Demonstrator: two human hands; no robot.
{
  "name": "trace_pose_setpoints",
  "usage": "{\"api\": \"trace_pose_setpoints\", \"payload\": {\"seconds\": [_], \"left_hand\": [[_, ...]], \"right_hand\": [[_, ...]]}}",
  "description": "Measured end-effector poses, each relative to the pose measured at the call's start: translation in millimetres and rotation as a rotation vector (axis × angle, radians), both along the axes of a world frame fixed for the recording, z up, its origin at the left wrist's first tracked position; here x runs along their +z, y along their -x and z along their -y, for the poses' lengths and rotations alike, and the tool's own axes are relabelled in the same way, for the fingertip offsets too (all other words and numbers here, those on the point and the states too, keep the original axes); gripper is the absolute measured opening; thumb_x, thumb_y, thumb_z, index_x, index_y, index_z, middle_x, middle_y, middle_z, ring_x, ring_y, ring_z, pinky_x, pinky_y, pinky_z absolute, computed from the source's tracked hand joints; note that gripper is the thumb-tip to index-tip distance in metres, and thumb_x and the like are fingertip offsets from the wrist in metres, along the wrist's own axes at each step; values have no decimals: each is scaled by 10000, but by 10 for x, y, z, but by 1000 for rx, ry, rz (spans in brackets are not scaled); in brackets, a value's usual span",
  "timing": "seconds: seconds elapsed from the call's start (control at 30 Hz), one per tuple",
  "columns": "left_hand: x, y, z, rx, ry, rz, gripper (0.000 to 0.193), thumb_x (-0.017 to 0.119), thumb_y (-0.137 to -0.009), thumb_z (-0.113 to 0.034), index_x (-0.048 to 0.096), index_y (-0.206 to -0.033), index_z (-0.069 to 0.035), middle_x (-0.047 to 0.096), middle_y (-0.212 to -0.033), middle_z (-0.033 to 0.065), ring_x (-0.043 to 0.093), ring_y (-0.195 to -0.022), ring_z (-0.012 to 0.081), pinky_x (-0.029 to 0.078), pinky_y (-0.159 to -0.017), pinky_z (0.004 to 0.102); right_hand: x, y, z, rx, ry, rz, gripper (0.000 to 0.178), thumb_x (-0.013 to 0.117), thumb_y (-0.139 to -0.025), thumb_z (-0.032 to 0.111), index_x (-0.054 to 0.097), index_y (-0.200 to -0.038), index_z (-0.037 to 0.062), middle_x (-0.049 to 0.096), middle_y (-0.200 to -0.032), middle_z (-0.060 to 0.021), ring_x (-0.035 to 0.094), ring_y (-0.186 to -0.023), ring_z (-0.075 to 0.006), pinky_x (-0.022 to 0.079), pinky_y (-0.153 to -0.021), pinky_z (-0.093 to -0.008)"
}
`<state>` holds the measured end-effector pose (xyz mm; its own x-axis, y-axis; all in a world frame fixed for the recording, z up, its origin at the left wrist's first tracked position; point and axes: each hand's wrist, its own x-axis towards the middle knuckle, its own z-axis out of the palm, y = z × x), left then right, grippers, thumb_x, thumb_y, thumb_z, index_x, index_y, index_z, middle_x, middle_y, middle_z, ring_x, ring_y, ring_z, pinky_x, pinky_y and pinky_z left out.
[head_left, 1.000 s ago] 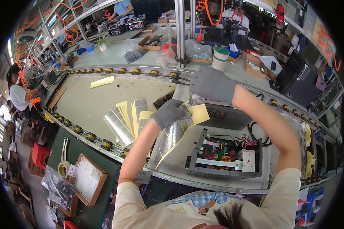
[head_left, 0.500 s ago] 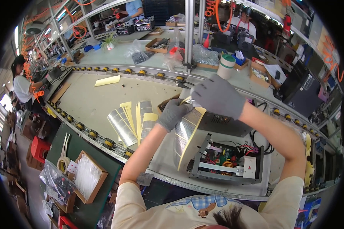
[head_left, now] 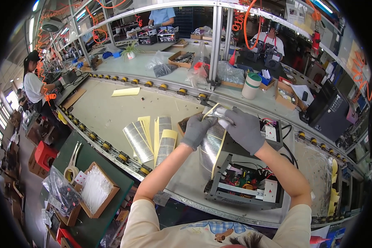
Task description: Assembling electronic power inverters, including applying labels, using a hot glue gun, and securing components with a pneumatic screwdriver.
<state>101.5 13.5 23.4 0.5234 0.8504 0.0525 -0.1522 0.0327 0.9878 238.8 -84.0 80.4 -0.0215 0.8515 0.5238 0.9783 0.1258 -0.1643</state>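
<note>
My left hand point(head_left: 197, 130), in a grey glove, pinches the upper left edge of a silver label sheet point(head_left: 211, 151) with yellow backing. The sheet hangs curved below my fingers, its lower end beside an opened metal case point(head_left: 244, 198). My right hand point(head_left: 246, 130), gloved in grey with whitish fingertips, is closed at the sheet's top edge, close to the left fingertips. Whether a single label is lifted between its fingers is hard to make out. Circuit boards and wires show inside the case. Behind it stands a second dark case point(head_left: 231, 144), partly covered by my right hand.
More silver label sheets point(head_left: 138, 140) and yellow backing strips lie left of my hands. A roller rail point(head_left: 163, 87) runs behind the worktop. On a green side table point(head_left: 68, 151) are a tape roll point(head_left: 71, 174) and a box of white ties point(head_left: 96, 191). Other people work farther off.
My right hand has come down and nearer, from above the sheet to its top edge. The left hand keeps its hold. The whole view has shifted slightly.
</note>
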Motion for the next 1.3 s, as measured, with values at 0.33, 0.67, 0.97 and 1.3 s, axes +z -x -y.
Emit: {"api": "trace_pose_setpoints", "payload": {"seconds": [0.33,0.67,0.97,1.3], "left_hand": [[117,-9,60,-45,-45,-72,325,614,-792,-89,561,-1081,49,618,-919,75,566,-790,99,463,-706,222],[-34,-8,-117,-174,22,14,435,559,-792,-97,484,-1190,60,597,-1026,126,589,-868,162,474,-773,261],[104,93,-166,-609,227,286,473,563,-858,-322,506,-1209,-11,568,-1106,89,511,-1024,145,399,-913,282],[176,-58,-224,-374,-70,-135,364,592,-840,-275,613,-1042,28,625,-964,77,551,-876,127,436,-789,259]], "right_hand": [[44,-85,77,92,-25,58,262,620,-746,285,630,-951,123,592,-895,-63,586,-771,-250,472,-677,-377],[140,-10,274,144,126,352,503,584,-770,361,537,-1159,46,525,-1096,-114,520,-938,-278,385,-862,-395],[42,-104,269,111,19,707,440,534,-828,350,574,-1097,4,532,-1121,-108,505,-1058,-264,306,-994,-437],[112,60,318,262,127,791,430,566,-809,275,555,-1096,-46,552,-1077,-136,501,-1092,-292,291,-1011,-456]]}}
